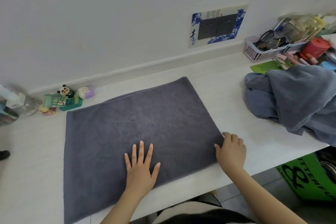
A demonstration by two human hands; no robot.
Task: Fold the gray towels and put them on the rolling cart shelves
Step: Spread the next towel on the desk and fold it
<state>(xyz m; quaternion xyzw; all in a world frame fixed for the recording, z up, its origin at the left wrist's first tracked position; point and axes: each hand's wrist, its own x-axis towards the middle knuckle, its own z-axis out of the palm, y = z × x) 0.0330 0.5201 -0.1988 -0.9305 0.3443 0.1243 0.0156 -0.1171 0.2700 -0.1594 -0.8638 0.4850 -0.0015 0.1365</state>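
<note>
Head view shows the dark gray rectangular terry towel flat on the white table, centre frame, long axis toward lower left. Left hand presses it, fingers spread; right hand pinches its right edge, nearer for folding.

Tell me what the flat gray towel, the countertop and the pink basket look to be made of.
Towel: looks like terry cloth, matte, with a fuzzy nap and soft edges.
Countertop: hard and smooth, pale with faint veining; stone or laminate, can't tell.
Basket: likely moulded plastic, with slotted walls and a slight sheen.
</note>
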